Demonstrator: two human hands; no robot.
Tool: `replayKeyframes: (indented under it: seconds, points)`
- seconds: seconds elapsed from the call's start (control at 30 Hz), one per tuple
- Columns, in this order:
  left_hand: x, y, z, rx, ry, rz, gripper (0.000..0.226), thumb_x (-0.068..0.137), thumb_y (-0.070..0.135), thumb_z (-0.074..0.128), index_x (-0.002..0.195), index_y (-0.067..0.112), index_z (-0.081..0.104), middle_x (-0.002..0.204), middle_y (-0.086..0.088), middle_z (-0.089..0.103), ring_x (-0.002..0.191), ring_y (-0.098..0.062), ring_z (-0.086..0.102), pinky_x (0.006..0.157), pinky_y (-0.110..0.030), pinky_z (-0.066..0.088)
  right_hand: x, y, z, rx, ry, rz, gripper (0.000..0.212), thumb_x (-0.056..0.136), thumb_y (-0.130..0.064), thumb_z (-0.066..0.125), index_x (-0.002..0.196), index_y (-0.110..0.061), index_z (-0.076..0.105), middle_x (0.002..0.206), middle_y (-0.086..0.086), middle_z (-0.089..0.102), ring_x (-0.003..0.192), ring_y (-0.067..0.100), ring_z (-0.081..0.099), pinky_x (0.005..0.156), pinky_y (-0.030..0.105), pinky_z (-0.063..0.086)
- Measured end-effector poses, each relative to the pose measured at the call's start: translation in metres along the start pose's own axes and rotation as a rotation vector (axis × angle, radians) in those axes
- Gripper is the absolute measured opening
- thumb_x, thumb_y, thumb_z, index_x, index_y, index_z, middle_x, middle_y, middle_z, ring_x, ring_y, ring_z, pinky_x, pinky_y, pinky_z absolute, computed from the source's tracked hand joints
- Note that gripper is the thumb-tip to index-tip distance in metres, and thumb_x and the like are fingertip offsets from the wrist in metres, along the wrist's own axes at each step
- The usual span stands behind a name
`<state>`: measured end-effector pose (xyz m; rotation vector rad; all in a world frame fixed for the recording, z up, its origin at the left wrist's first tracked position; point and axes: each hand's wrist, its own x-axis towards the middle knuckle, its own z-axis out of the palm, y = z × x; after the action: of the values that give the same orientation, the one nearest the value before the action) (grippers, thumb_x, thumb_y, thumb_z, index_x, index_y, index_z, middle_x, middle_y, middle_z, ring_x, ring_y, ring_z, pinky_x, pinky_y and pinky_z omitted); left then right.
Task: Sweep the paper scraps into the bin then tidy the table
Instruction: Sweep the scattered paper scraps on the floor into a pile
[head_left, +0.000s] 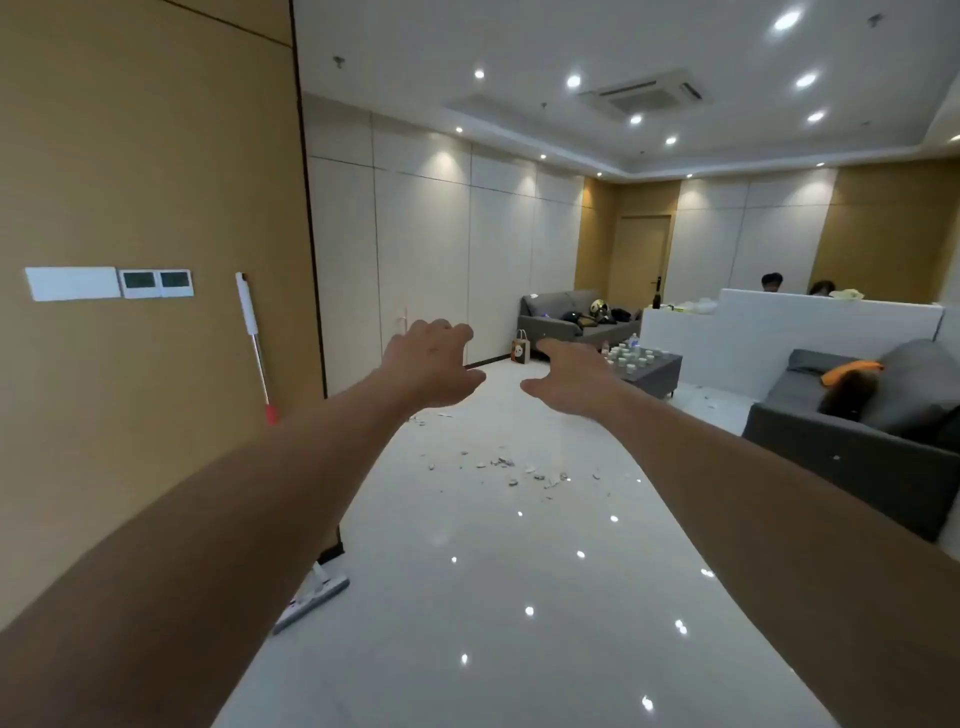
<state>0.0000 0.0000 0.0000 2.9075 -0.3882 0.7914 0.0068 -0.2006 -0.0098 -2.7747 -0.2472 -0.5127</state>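
Observation:
Both my arms reach forward at chest height. My left hand (434, 364) hangs in the air with loosely curled fingers and holds nothing. My right hand (569, 376) is beside it, fingers relaxed and spread, also empty. Several white paper scraps (501, 465) lie scattered on the glossy white floor beyond my hands. A mop with a white handle and red grip (254, 343) leans on the tan wall at the left, its flat head (311, 597) on the floor. A low grey table (660, 366) carrying several white cups stands farther back. No bin shows.
A grey sofa (857, 447) with cushions stands at the right, another grey sofa (571, 317) against the far wall. A paper bag (521, 348) sits on the floor near it. A white partition (779, 327) has two people behind it. The tan wall runs along the left.

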Motion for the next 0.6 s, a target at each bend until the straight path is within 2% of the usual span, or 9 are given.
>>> replayKeyframes:
  seconds: [0.17,0.33,0.47,0.6]
  points:
    - [0.048,-0.020,0.047,0.020,-0.031,-0.013,0.062,0.085,0.054,0.056,0.139,0.027,0.042,0.142,-0.002,0.047,0.127,-0.026,0.042,0.096,-0.044,0.039,0.060,0.008,0.039,0.004,-0.024,0.018,0.065,0.088,-0.044,0.061,0.145,-0.018,0.041,0.142,0.007,0.051,0.131,0.028,0.044,0.093,0.038,0.042]
    - [0.132,-0.067,0.102,0.040,-0.021,-0.001,0.062,0.084,0.053,0.056,0.139,0.026,0.043,0.138,-0.003,0.049,0.124,-0.026,0.044,0.094,-0.043,0.040,0.156,0.018,0.086,-0.021,-0.014,0.022,0.070,0.089,-0.046,0.062,0.149,-0.019,0.037,0.147,0.006,0.048,0.135,0.027,0.039,0.098,0.038,0.040]
    - [0.207,-0.114,0.141,-0.021,-0.068,-0.027,0.061,0.085,0.052,0.056,0.138,0.026,0.042,0.139,-0.002,0.047,0.126,-0.025,0.042,0.095,-0.042,0.039,0.245,0.024,0.114,-0.013,-0.036,0.045,0.061,0.088,-0.045,0.063,0.140,-0.017,0.046,0.138,0.007,0.054,0.126,0.027,0.047,0.081,0.034,0.038]
    - [0.277,-0.150,0.179,-0.041,-0.111,-0.051,0.060,0.084,0.050,0.056,0.138,0.025,0.043,0.138,-0.002,0.048,0.124,-0.025,0.042,0.094,-0.040,0.039,0.325,0.031,0.138,0.040,-0.038,0.068,0.060,0.088,-0.045,0.063,0.139,-0.016,0.047,0.138,0.008,0.054,0.125,0.027,0.048,0.084,0.035,0.041]
